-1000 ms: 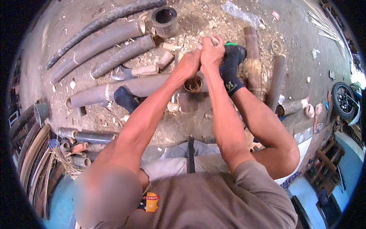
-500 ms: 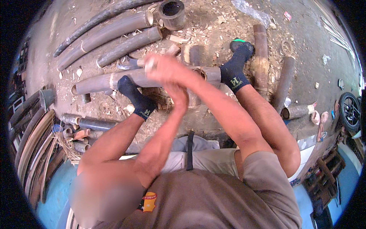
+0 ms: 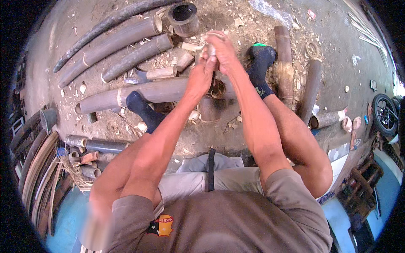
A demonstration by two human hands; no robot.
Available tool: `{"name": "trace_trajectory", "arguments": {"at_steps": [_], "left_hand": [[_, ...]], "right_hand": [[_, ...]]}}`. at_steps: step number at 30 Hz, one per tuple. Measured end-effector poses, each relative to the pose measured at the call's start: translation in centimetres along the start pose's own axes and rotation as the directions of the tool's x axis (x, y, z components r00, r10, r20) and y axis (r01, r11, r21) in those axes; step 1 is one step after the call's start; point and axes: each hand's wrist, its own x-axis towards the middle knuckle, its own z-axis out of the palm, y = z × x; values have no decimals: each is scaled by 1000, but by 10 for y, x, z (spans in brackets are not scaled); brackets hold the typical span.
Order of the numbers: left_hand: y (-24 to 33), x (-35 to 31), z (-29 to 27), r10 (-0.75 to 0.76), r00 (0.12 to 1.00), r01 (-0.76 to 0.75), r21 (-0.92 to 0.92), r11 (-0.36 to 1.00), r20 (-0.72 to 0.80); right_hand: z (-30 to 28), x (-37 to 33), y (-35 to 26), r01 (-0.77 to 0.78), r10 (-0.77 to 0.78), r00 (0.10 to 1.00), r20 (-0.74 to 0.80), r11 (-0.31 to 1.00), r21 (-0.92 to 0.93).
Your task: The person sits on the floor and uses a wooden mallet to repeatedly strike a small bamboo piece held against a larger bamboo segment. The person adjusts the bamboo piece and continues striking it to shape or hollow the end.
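A long brown bamboo pole (image 3: 158, 92) lies crosswise in front of me, with a cut opening (image 3: 217, 89) in its right part. Above that opening my two hands come together. My left hand (image 3: 202, 72) has its fingers closed, thumb up, around a narrow, partly hidden thing. Against it sits my right hand (image 3: 223, 52), curled over the top of the same thing. A greyish bit shows between the hands, and something dark runs down below them toward the opening; its kind is hidden. My left foot in a dark sock (image 3: 141, 109) rests against the pole.
A short bamboo piece (image 3: 209, 110) stands under the pole. Behind it lie a wooden block (image 3: 161, 73), several bamboo lengths (image 3: 114, 40) and an upright bamboo ring (image 3: 184, 20). More bamboo (image 3: 284, 63) lies by my right foot (image 3: 262, 65). Wood chips litter the floor.
My right hand has swung from the left over to the right and farther away. My left hand has risen from below the pole to meet it. My upper body has shifted a little.
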Motion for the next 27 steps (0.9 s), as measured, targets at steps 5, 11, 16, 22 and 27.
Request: {"name": "trace_trajectory", "arguments": {"at_steps": [5,11,16,22,27], "left_hand": [[-79,-39,45,123,809,-368,-332,869,-575],[-47,-59,51,-27,791,-295,-420,859,-611],[-46,-54,27,202,896,-312,-235,921,-395],[-27,-75,58,-13,858,-347,-598,722,-513],[20,-57,-1,264,958,-266,-4,964,-114]], "right_hand": [[67,-18,13,-106,341,848,407,860,-500],[62,-16,27,87,256,789,558,854,-514],[43,-29,-5,-148,194,911,363,977,-151],[69,-37,1,164,256,862,438,676,-718],[6,-98,-133,417,-207,867,454,-199,-887]]}}
